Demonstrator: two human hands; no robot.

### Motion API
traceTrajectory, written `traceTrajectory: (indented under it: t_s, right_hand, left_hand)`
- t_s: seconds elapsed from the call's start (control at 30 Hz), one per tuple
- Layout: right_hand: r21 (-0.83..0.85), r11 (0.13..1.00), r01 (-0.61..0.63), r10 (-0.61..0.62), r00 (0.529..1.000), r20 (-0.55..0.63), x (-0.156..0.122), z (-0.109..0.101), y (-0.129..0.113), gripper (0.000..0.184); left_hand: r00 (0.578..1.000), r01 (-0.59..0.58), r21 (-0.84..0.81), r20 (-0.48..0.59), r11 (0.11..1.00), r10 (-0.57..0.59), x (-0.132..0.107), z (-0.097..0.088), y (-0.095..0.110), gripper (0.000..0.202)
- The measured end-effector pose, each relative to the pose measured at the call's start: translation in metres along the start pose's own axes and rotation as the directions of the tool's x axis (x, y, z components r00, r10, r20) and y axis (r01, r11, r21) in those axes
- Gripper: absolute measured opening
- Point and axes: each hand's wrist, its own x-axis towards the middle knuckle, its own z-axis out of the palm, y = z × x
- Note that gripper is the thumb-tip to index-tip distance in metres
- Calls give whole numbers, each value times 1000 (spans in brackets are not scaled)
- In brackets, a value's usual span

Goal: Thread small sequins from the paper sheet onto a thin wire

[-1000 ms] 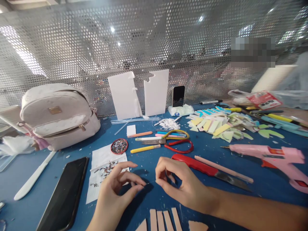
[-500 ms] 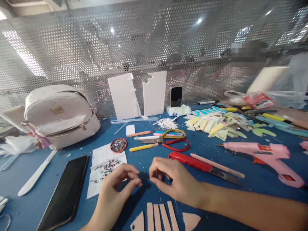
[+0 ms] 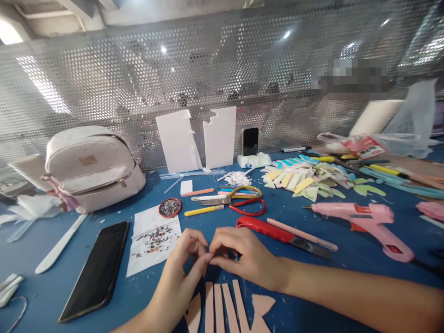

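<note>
My left hand [image 3: 182,270] and my right hand [image 3: 244,257] meet at their fingertips over the blue table. Both are closed in a pinch, thumb against fingers. Anything between the tips is too small or hidden to make out. Just below them lie several pink strips [image 3: 218,307] side by side, with a pointed pink piece holding a small hole [image 3: 193,314] at their left and a pink tail-shaped piece [image 3: 262,305] at their right. Beside my left hand is a white paper sheet [image 3: 138,259] scattered with tiny dark and coloured bits. A red-rimmed round dish [image 3: 169,207] of similar bits touches its top.
Scissors [image 3: 239,200], markers [image 3: 204,210] and a red-handled utility knife [image 3: 267,230] lie beyond my hands. A pink glue gun [image 3: 364,217] is at right, a black phone [image 3: 99,270] and white backpack [image 3: 92,169] at left. Paper scraps [image 3: 305,180] and white boards [image 3: 220,138] stand farther back.
My hands have come together, left moving right, so their fingertips now meet where a gap was. The view has shifted slightly, showing more of the pink tail-shaped piece.
</note>
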Motion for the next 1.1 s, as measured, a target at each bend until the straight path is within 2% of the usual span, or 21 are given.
traceTrajectory:
  t_s: [0.13, 0.3, 0.57, 0.7, 0.87, 1.0, 1.1]
  right_hand:
    - [109, 993, -43, 45, 999, -12, 1, -1, -2, 13]
    - [199, 979, -37, 36, 999, 9, 3, -3, -2, 8]
    - [286, 954, -88, 58, 992, 109, 6, -5, -2, 11]
    - [299, 951, -79, 45, 992, 119, 6, -4, 0, 19]
    - [338, 938, -73, 81, 997, -9, 2, -4, 3, 26]
    - [294, 954, -55, 38, 997, 61, 1, -5, 1, 22]
    - [250, 967, -56, 32, 994, 100, 1, -6, -1, 15]
  left_hand:
    - [1000, -23, -36, -15, 999, 23, -4, 4, 1, 5]
    - [997, -83, 63, 16, 995, 82, -11, 4, 2, 14]
    - [1000, -18, -5, -2, 1000, 18, -5, 3, -1, 16]
    - [1000, -6, -57, -3, 998, 5, -10, 3, -3, 13]
    - [979, -201, 41, -10, 979, 202, -21, -3, -3, 5]
    - [929, -369, 149, 99, 918, 357, -19, -5, -6, 20]
    - [869, -488, 248, 227, 837, 440, -14, -4, -9, 36]
